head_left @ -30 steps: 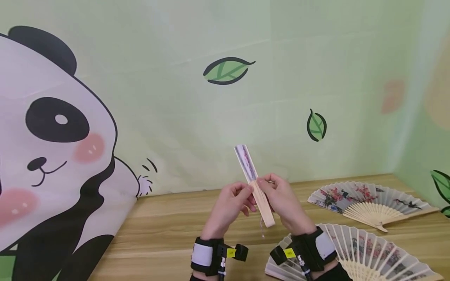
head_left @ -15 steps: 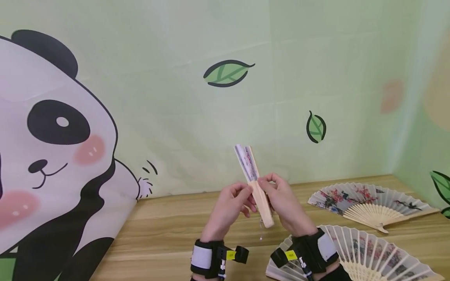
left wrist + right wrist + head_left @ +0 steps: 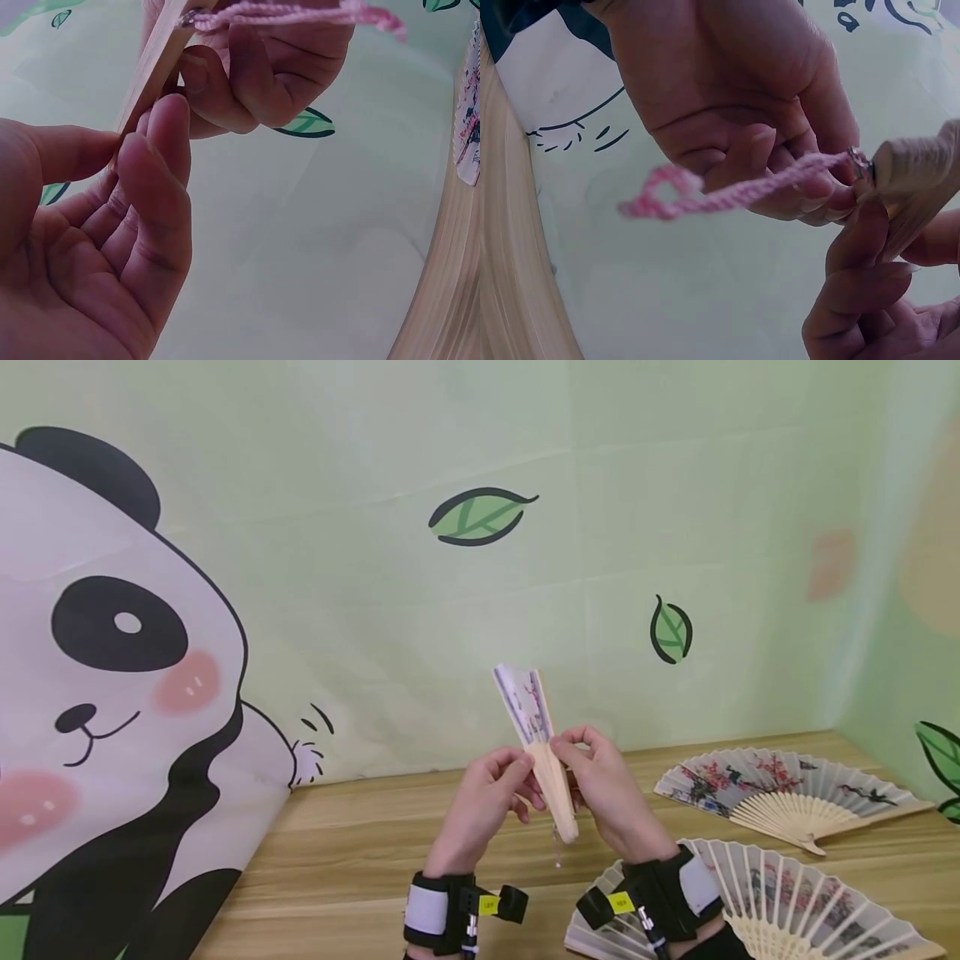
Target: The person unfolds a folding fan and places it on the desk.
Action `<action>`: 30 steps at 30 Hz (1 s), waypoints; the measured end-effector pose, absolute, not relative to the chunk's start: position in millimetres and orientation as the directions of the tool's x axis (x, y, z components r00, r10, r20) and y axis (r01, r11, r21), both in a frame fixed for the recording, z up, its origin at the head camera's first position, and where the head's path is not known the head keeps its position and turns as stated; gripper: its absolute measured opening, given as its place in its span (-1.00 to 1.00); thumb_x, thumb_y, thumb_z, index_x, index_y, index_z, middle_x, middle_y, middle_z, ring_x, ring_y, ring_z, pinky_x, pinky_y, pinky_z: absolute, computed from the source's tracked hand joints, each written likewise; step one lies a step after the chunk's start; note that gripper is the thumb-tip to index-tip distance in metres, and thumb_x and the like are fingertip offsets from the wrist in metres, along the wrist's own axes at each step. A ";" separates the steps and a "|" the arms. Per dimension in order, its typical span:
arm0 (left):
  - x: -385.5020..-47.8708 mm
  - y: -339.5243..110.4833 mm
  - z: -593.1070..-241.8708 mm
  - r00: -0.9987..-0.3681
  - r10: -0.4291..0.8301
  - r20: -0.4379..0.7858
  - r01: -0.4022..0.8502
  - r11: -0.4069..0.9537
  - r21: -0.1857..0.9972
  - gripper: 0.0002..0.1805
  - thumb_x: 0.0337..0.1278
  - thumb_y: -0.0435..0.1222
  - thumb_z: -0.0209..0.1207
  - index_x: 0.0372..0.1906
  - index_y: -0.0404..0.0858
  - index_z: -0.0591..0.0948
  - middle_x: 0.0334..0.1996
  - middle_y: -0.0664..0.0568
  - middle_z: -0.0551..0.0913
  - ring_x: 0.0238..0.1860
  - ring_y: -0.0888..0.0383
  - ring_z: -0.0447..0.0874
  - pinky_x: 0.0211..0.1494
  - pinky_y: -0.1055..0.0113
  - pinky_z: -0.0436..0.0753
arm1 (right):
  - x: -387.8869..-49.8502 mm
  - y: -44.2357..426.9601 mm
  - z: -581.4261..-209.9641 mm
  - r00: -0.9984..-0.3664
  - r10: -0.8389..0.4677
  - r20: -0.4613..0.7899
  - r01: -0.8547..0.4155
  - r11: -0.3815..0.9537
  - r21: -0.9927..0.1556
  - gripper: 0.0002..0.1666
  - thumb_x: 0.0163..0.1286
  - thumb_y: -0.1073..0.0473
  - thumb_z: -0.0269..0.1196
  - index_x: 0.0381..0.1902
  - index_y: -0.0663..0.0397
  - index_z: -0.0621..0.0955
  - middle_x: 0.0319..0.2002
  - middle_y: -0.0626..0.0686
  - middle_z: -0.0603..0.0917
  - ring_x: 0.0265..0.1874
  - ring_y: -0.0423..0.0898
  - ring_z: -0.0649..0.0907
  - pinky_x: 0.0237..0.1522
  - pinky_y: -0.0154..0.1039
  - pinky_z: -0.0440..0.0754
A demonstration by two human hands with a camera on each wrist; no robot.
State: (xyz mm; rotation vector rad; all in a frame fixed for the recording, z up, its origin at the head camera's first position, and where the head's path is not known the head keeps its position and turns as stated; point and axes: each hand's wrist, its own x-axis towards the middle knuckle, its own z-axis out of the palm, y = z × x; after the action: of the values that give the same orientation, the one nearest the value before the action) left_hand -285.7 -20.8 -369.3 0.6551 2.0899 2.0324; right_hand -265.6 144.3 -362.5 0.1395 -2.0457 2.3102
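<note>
A folding fan (image 3: 552, 783) with pale wooden ribs and a printed floral leaf is held up above the table, slightly spread and tilted with its top to the left. My left hand (image 3: 486, 802) pinches its left edge between thumb and fingers, near where ribs meet leaf. On the opposite edge, my right hand (image 3: 609, 789) pinches the fan at about the same height. A pink braided cord (image 3: 742, 193) dangles from the metal rivet at the fan's base. In the left wrist view the fan's wooden edge (image 3: 154, 75) shows, its leaf out of sight.
Two spread fans lie on the wooden table (image 3: 337, 860) at the right: one farther back (image 3: 787, 802), the other nearer (image 3: 795, 893), partly behind my right wrist. A pale green backdrop (image 3: 360, 568) with a printed panda rises behind the table.
The held fan has gone from folded to slightly spread, its top widening and its ribs fanning apart. Both hands keep their pinch and have barely moved.
</note>
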 end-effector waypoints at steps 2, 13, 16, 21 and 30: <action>-286.4 -21.0 -370.0 -0.891 0.413 0.190 0.199 -0.021 0.980 -0.71 0.47 -0.19 0.02 -0.08 -0.37 0.58 -0.38 -0.13 0.61 -0.42 0.08 0.63 -0.47 0.38 0.56 | -266.3 144.1 -363.0 -0.995 -0.025 0.100 -0.096 -0.128 -0.987 -0.65 0.55 0.07 0.03 0.04 0.26 0.36 -0.38 0.05 0.65 -0.55 -0.17 0.52 -0.57 -0.38 0.37; -289.2 -22.2 -372.9 -0.883 0.415 0.220 0.210 -0.071 0.975 -0.69 0.49 -0.17 0.00 -0.12 -0.38 0.55 -0.42 -0.10 0.61 -0.44 0.11 0.61 -0.48 0.39 0.54 | -267.6 146.8 -362.3 -0.995 0.013 0.095 -0.096 -0.142 -0.985 -0.64 0.53 0.12 0.04 0.06 0.32 0.42 -0.54 -0.02 0.54 -0.68 -0.23 0.39 -0.68 -0.41 0.32; -290.0 -22.7 -374.1 -0.880 0.417 0.227 0.217 -0.073 0.973 -0.68 0.49 -0.16 -0.01 -0.12 -0.38 0.55 -0.40 -0.11 0.61 -0.43 0.10 0.61 -0.47 0.39 0.54 | -267.9 147.3 -362.5 -0.996 0.030 0.087 -0.091 -0.150 -0.985 -0.65 0.53 0.12 0.05 0.05 0.32 0.42 -0.54 -0.02 0.52 -0.68 -0.23 0.39 -0.69 -0.42 0.32; -290.7 -24.2 -374.5 -0.874 0.418 0.247 0.232 -0.087 0.969 -0.66 0.49 -0.14 -0.01 -0.10 -0.38 0.54 -0.39 -0.12 0.60 -0.41 0.10 0.60 -0.46 0.40 0.54 | -269.0 147.5 -362.5 -0.997 0.042 0.072 -0.078 -0.150 -0.986 -0.68 0.54 0.12 0.03 0.04 0.28 0.43 -0.51 0.04 0.54 -0.66 -0.18 0.42 -0.68 -0.41 0.33; -290.1 -23.5 -373.1 -0.878 0.401 0.260 0.242 -0.096 0.966 -0.69 0.51 -0.19 -0.05 -0.03 -0.37 0.54 -0.35 -0.10 0.61 -0.35 0.07 0.61 -0.49 0.40 0.52 | -268.5 148.8 -362.0 -0.995 0.049 0.089 -0.095 -0.143 -0.985 -0.69 0.53 0.12 0.05 0.03 0.28 0.41 -0.54 0.03 0.54 -0.69 -0.19 0.43 -0.69 -0.41 0.35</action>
State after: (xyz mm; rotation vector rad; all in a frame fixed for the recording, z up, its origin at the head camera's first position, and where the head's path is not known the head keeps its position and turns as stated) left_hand -290.1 -23.5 -373.1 0.7275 2.0317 2.1239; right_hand -268.5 148.8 -362.0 0.0538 -1.9909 2.3046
